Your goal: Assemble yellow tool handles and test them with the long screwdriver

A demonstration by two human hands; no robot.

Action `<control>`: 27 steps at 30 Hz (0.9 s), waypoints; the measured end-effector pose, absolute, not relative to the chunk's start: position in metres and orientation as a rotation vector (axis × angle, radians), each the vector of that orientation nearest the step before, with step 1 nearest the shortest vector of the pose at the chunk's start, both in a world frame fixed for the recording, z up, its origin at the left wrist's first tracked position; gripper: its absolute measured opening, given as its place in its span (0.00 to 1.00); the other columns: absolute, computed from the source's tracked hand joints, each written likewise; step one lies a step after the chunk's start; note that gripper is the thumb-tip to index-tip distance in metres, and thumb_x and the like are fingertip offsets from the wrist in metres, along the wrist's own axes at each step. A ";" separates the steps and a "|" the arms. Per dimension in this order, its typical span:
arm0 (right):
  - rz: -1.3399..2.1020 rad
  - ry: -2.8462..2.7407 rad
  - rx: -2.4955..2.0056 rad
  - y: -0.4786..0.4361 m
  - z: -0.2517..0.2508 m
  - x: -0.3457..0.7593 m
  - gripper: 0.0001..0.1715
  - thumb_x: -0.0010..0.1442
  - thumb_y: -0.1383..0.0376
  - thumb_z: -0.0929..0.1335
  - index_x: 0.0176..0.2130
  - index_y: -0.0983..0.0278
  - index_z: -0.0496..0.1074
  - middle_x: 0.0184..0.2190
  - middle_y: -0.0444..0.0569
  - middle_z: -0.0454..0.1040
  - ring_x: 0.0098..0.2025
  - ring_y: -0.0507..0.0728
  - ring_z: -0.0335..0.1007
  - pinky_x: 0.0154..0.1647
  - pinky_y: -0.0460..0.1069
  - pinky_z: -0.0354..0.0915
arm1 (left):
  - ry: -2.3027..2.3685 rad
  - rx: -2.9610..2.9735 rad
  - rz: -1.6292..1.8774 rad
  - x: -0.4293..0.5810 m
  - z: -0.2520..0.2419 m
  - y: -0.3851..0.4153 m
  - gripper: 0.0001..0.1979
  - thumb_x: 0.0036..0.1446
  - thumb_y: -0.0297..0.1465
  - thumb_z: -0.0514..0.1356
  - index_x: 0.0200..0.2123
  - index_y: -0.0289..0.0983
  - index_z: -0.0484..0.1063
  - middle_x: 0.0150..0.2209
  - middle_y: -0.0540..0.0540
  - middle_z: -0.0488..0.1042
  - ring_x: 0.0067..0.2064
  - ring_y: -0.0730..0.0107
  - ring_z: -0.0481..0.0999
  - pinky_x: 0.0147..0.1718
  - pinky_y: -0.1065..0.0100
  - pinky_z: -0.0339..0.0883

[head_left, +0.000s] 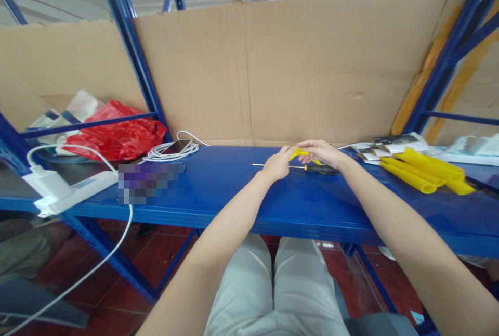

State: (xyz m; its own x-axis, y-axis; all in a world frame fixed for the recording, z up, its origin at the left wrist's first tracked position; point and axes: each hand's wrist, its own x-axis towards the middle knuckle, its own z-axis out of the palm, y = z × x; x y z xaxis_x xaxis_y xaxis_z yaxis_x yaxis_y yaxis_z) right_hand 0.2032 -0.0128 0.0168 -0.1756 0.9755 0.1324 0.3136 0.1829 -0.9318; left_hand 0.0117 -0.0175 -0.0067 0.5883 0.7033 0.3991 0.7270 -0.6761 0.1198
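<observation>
Over the blue shelf top, my left hand (pixel 278 164) is closed on one end of a thin, curved yellow piece (pixel 298 152). My right hand (pixel 323 152) meets it from the other side, fingers bent around the piece; its exact kind is partly hidden by the fingers. Just below both hands lies a screwdriver (pixel 320 169) with a black handle and a yellow collar. Its metal shaft points left and passes behind my left hand, with the tip showing beyond. Neither hand visibly grips the screwdriver.
Several yellow tubes (pixel 424 169) lie at the right beside black-and-white packets (pixel 401 143). To the left are a coiled white cable (pixel 171 152), a red plastic bag (pixel 117 130), a power strip (pixel 81 190) and a blurred-out item (pixel 146 182). Cardboard (pixel 304 70) walls the back.
</observation>
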 end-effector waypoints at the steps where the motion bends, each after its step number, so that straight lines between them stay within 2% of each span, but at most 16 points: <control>1: 1.033 -1.614 -1.233 -0.014 0.017 0.201 0.15 0.62 0.67 0.68 0.50 0.67 0.73 0.29 0.52 0.80 0.28 0.54 0.76 0.35 0.48 0.73 | -1.231 -2.754 -0.675 0.012 -0.007 -0.017 0.35 0.59 0.19 0.51 0.68 0.44 0.54 0.63 0.41 0.64 0.60 0.58 0.70 0.56 0.60 0.69; 5: 0.970 -1.461 -1.196 -0.011 0.018 0.202 0.10 0.60 0.71 0.67 0.43 0.67 0.74 0.22 0.46 0.74 0.21 0.48 0.67 0.25 0.42 0.65 | -1.211 -2.784 -0.693 0.014 -0.007 -0.017 0.38 0.59 0.20 0.52 0.71 0.43 0.49 0.67 0.40 0.60 0.63 0.58 0.68 0.55 0.62 0.68; 9: 0.838 -1.296 -1.148 -0.001 0.017 0.215 0.09 0.59 0.66 0.68 0.41 0.65 0.73 0.18 0.42 0.67 0.19 0.48 0.60 0.22 0.43 0.60 | -1.181 -2.847 -0.575 0.015 -0.006 -0.022 0.38 0.60 0.25 0.55 0.72 0.44 0.47 0.59 0.41 0.69 0.58 0.57 0.72 0.54 0.60 0.68; 12: 0.791 -1.251 -1.114 0.005 0.016 0.225 0.13 0.58 0.61 0.68 0.43 0.65 0.72 0.16 0.40 0.62 0.18 0.50 0.57 0.23 0.45 0.59 | -1.092 -2.915 -0.584 0.016 -0.005 -0.026 0.34 0.60 0.28 0.57 0.69 0.45 0.55 0.54 0.43 0.72 0.54 0.57 0.74 0.54 0.59 0.68; 16: 0.832 -1.207 -1.086 0.004 0.019 0.226 0.15 0.59 0.58 0.68 0.43 0.64 0.71 0.15 0.38 0.58 0.16 0.49 0.54 0.21 0.45 0.57 | -1.004 -2.995 -0.782 0.021 -0.005 -0.029 0.25 0.59 0.30 0.58 0.60 0.42 0.68 0.49 0.44 0.73 0.50 0.60 0.74 0.54 0.59 0.68; 19: 0.915 -1.155 -1.021 0.001 0.024 0.224 0.13 0.64 0.56 0.65 0.42 0.62 0.70 0.17 0.39 0.63 0.17 0.49 0.57 0.20 0.43 0.59 | -1.052 -2.989 -0.979 0.028 -0.005 -0.027 0.21 0.56 0.28 0.58 0.54 0.42 0.72 0.46 0.46 0.74 0.49 0.61 0.74 0.54 0.58 0.68; 22: 0.847 -1.190 -1.090 -0.001 0.025 0.227 0.17 0.67 0.54 0.61 0.41 0.63 0.71 0.22 0.44 0.70 0.19 0.50 0.62 0.22 0.44 0.62 | -1.227 -2.944 -1.145 0.036 -0.001 -0.020 0.21 0.54 0.26 0.58 0.51 0.41 0.74 0.48 0.45 0.75 0.52 0.60 0.73 0.56 0.59 0.66; 24: 0.616 -1.315 -1.280 -0.002 0.022 0.232 0.15 0.67 0.57 0.63 0.39 0.64 0.73 0.25 0.47 0.74 0.22 0.51 0.66 0.26 0.45 0.64 | -1.395 -2.926 -1.201 0.041 0.005 -0.013 0.20 0.56 0.26 0.56 0.51 0.39 0.74 0.51 0.45 0.76 0.54 0.60 0.72 0.56 0.61 0.64; 27: 0.147 -1.620 -1.593 -0.002 0.015 0.239 0.09 0.61 0.67 0.66 0.35 0.65 0.77 0.31 0.52 0.80 0.33 0.56 0.75 0.37 0.47 0.68 | -1.617 -2.958 -1.147 0.051 0.012 0.004 0.18 0.59 0.28 0.52 0.49 0.38 0.75 0.51 0.45 0.77 0.54 0.62 0.73 0.54 0.63 0.66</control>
State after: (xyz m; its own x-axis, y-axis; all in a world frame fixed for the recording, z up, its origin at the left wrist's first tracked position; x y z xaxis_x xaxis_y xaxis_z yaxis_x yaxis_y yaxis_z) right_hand 0.2386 -0.0022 0.0147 0.1579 0.8699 0.4673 0.7718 0.1865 -0.6079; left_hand 0.0511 0.0036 0.0119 0.4068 0.8528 0.3275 0.5906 -0.5191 0.6179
